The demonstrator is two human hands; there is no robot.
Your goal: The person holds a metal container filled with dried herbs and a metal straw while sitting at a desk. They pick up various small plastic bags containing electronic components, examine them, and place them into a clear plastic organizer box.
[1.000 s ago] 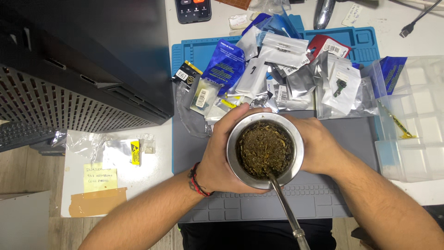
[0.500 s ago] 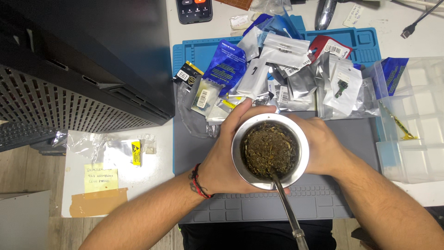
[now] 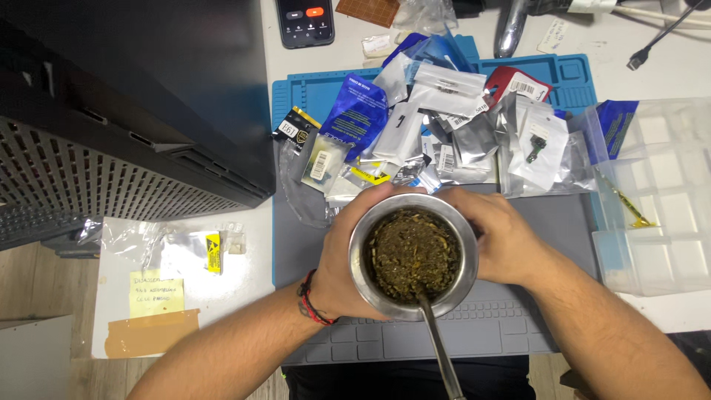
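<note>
Both hands, left hand [image 3: 348, 259] and right hand [image 3: 503, 241], have their fingers wrapped around the full metal cup [image 3: 413, 255] above the grey mat [image 3: 563, 222] near the table's front edge; one tilt could soak the packets [image 3: 444, 133].

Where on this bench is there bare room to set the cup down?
Bare grey mat lies between the right hand, the packet pile and the clear organizer tray; the mat's near edge is bare too. The blue mat is crowded.
</note>
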